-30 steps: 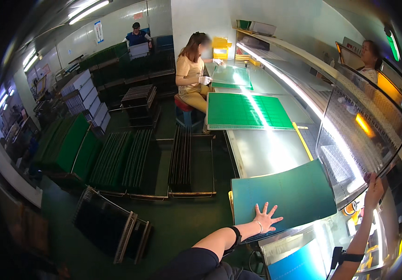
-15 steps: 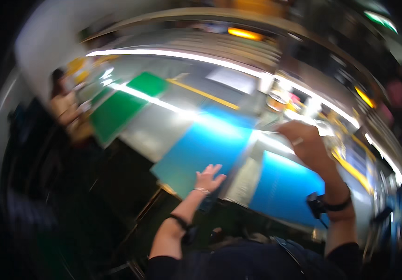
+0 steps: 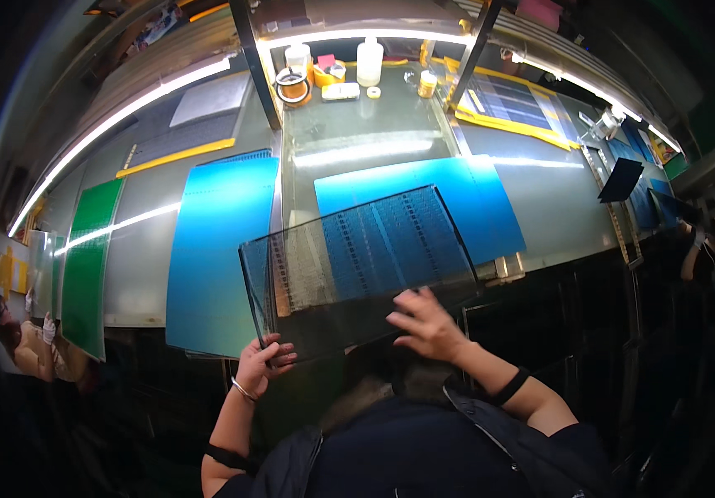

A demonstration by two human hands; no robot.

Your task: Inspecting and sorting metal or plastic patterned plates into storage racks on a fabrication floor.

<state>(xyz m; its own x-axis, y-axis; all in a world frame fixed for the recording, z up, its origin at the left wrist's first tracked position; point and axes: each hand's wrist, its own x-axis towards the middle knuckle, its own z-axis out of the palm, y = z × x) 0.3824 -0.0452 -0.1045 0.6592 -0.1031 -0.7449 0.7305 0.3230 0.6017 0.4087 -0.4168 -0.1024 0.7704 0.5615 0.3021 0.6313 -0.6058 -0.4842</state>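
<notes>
A dark, see-through sheet (image 3: 374, 249) with rows of fine printed marks is held up, tilted, over the front of the bench. My left hand (image 3: 266, 363) grips its lower left corner between thumb and fingers. At the sheet's lower right edge is my right hand (image 3: 430, 324), fingers spread; whether they touch the sheet I cannot tell. Behind the sheet and partly covered by it lies one blue sheet (image 3: 494, 203). Another blue sheet (image 3: 214, 257) lies to the left, on top of what looks like a stack.
A green sheet (image 3: 87, 266) lies farther left, near a person with gloved hands (image 3: 48, 328). Bottles (image 3: 370, 62) and a wire spool (image 3: 292, 87) stand at the back. Dark posts (image 3: 256, 66) rise from the bench. Another person's arm (image 3: 691, 249) shows at far right.
My view has swung to the right and steadied. My left hand, earlier spread over the blue sheet, now grips the dark sheet. My right hand has come down from a raised position.
</notes>
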